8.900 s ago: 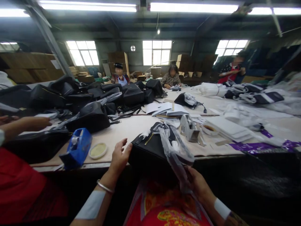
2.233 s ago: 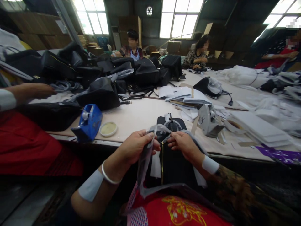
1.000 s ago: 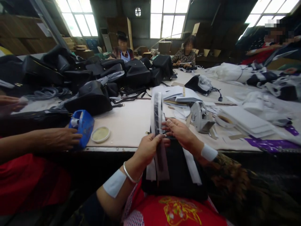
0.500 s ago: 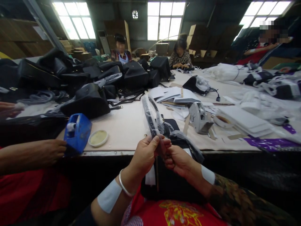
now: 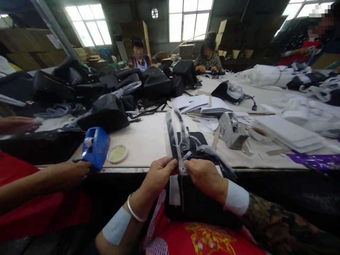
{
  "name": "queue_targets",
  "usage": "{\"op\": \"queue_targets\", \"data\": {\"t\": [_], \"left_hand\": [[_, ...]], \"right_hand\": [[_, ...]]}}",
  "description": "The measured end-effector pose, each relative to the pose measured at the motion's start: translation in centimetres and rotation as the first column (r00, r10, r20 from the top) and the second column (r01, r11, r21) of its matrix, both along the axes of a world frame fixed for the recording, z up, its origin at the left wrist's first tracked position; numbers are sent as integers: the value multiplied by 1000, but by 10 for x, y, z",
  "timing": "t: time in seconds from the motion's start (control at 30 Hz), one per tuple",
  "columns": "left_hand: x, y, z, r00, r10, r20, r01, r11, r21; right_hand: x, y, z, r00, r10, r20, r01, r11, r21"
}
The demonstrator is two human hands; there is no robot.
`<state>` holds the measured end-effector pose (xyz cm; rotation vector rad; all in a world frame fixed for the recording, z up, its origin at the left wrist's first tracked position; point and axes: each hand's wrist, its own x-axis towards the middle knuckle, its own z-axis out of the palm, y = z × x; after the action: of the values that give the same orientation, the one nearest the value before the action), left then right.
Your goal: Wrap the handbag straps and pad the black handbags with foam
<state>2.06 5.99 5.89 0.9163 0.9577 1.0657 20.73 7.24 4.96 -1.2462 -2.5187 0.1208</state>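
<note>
A black bag point(image 5: 204, 202) leans between my lap and the table edge. Its looped handle point(image 5: 174, 136), sleeved in clear plastic, stands up above it. My left hand point(image 5: 160, 175) pinches the lower end of this handle between thumb and fingers. Close beside it, my right hand point(image 5: 204, 175) has its fingertips closed on the clear plastic wrap point(image 5: 183, 168) at the handle's base. A small pale strip point(image 5: 186, 155) sticks up by the right fingertips; whether it is tape I cannot tell. A second plastic-covered strap point(image 5: 219, 159) curves away to the right.
At left, a co-worker's hand point(image 5: 77, 173) is at a blue tape dispenser point(image 5: 97, 147), beside a round shallow dish point(image 5: 117, 154). A grey tape dispenser point(image 5: 232, 131), tape roll point(image 5: 261, 134) and white sheets point(image 5: 204, 103) lie beyond my hands. Black bags point(image 5: 103, 113) crowd the left.
My hands have drawn slightly apart, and the right one has turned so its back faces up. The view has shifted a little to the left. The co-worker's hand remains by the blue dispenser.
</note>
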Motion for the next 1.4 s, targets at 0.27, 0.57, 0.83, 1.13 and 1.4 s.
{"op": "queue_targets", "data": {"t": [0.27,0.57,0.83,1.13,1.4], "left_hand": [[-10,-3,-11,981,-193,36,196,961,-197],[-3,-3,-14,994,-106,4,105,982,-160],[11,-20,-17,757,342,-557,52,818,573],[13,-23,-8,660,320,-679,237,769,593],[5,-17,-1,970,-15,-243,46,991,122]], "right_hand": [[-3,-2,2,975,217,40,-216,897,386],[6,2,6,934,127,-335,-76,984,161],[-3,-10,23,596,-394,-700,-308,693,-652],[-10,-5,13,308,-698,-647,-436,501,-748],[-2,-9,-1,238,-727,-644,-563,437,-701]]}}
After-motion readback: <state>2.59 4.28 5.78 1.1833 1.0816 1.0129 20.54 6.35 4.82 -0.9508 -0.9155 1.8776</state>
